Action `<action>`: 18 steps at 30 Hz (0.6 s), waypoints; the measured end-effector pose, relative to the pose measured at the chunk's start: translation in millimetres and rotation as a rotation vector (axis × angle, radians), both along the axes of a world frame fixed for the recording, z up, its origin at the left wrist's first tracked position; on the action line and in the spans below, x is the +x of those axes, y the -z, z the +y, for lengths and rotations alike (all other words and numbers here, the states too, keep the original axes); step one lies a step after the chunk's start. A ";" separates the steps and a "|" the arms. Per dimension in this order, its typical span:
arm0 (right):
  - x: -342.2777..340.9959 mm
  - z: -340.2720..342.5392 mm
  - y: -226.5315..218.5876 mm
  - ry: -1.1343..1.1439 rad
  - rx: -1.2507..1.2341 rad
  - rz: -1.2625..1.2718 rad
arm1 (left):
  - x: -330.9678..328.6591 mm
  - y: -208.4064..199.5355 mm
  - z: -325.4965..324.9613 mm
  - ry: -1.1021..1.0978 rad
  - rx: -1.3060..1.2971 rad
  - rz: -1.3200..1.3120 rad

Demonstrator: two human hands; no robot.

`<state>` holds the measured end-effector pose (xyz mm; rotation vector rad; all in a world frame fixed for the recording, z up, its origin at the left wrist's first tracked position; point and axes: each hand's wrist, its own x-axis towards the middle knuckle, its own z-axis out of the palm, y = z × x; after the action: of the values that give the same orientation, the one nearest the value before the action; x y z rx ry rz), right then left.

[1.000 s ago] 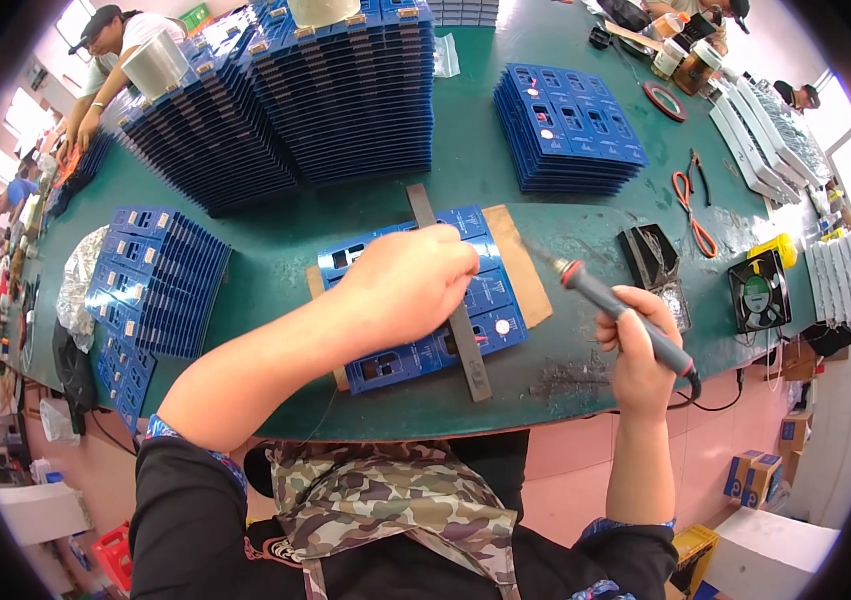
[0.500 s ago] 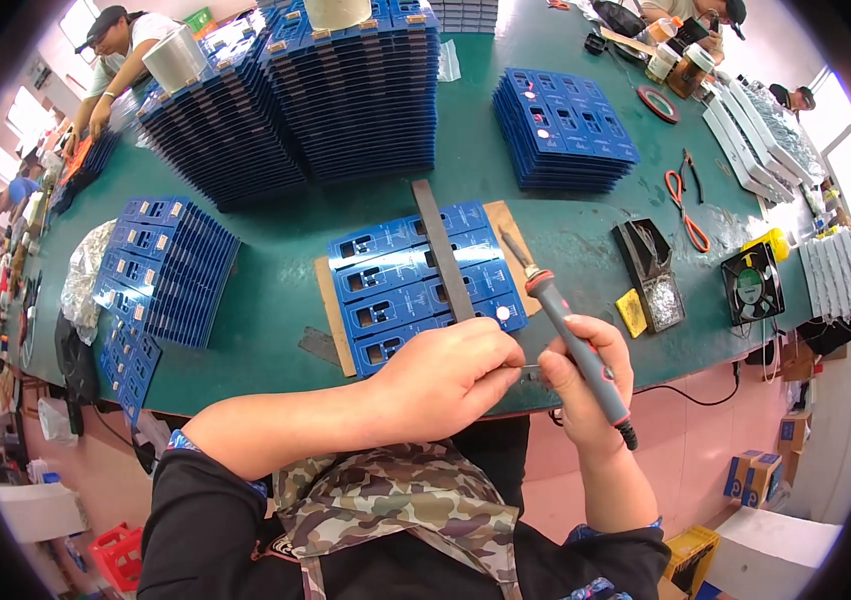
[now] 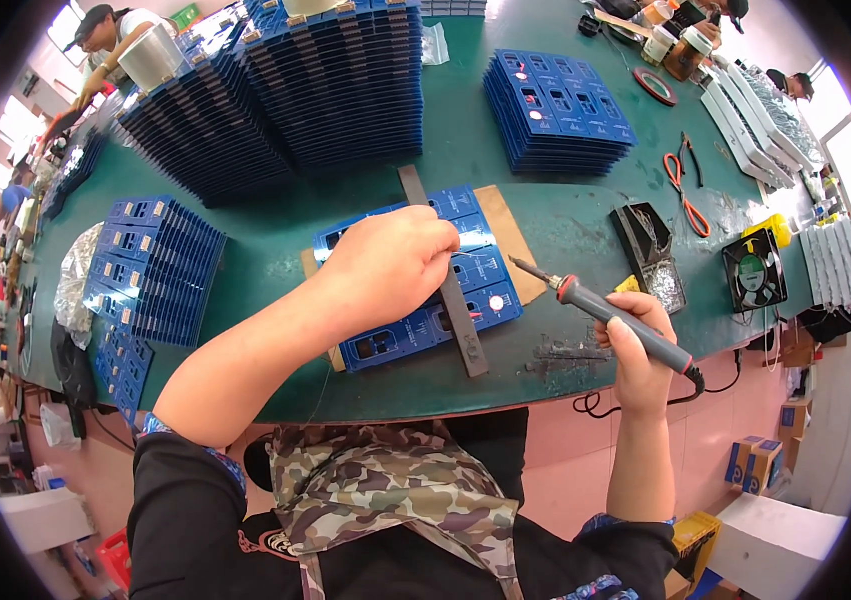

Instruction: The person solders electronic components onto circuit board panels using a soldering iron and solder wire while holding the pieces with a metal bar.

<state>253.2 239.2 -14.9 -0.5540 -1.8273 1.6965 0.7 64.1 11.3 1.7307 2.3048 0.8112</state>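
Observation:
In my right hand (image 3: 642,345) is a grey and red soldering iron (image 3: 627,325), its tip pointing up and left, just right of a blue circuit board panel (image 3: 407,338). My left hand (image 3: 395,262) is closed above the panel, hiding much of it. Its fingertips pinch a thin solder wire (image 3: 463,253), of which only a short end shows beyond them. A dark flat metal bar (image 3: 462,335) lies slantwise across the panel. Brown cardboard (image 3: 507,225) sticks out from beneath the panel.
Tall stacks of blue boards (image 3: 345,100) stand at the back, a lower stack (image 3: 557,110) back right, another (image 3: 160,270) left. To the right are a black box (image 3: 657,265), orange-handled pliers (image 3: 683,195) and a small fan (image 3: 753,270). A co-worker (image 3: 110,50) is far left.
My left hand has moved up and left from the table's front edge to over the panel. The soldering iron has swung lower and to the right, its tip still toward the panel.

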 end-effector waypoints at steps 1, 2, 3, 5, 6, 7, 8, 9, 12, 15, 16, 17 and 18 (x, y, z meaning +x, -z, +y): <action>-1.1 -0.4 2.3 0.005 0.004 0.021 | -0.3 0.9 2.1 0.000 -0.002 0.000; -2.3 -0.8 3.8 0.011 0.008 0.042 | -0.7 1.8 4.0 0.003 -0.038 0.014; -3.8 -1.1 4.3 0.011 0.007 0.042 | -0.9 2.4 5.8 0.005 -0.075 0.027; -6.7 -0.9 4.6 0.018 0.033 -0.010 | -0.7 3.0 9.3 0.000 -0.099 0.033; -7.8 0.0 5.7 0.019 0.032 -0.011 | -0.6 3.3 10.9 -0.007 -0.122 0.039; -9.1 1.1 7.0 0.014 0.059 -0.011 | -0.5 3.6 12.4 -0.006 -0.123 0.040; -10.2 2.0 7.8 0.008 0.086 -0.012 | -0.5 4.1 13.8 0.001 -0.146 0.050; -11.6 2.1 7.4 0.008 0.085 -0.012 | -0.2 4.4 15.1 0.008 -0.170 0.061; -15.1 0.8 7.5 -0.001 0.091 -0.007 | 1.0 4.0 17.2 0.005 -0.187 0.072; -15.9 0.5 8.3 -0.006 0.066 -0.016 | 0.2 6.6 18.5 0.020 -0.185 0.086; -15.7 1.3 8.7 -0.011 0.061 -0.028 | 0.6 6.4 18.9 0.021 -0.185 0.086; -15.7 1.7 9.1 -0.016 0.057 -0.039 | 1.3 5.5 19.0 0.026 -0.181 0.084; -16.0 1.7 9.3 -0.015 0.056 -0.040 | 1.8 4.9 19.4 0.031 -0.177 0.082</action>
<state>237.2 240.9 -24.2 -0.5550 -1.9056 1.6497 2.5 83.4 6.4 1.7470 2.3155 0.5228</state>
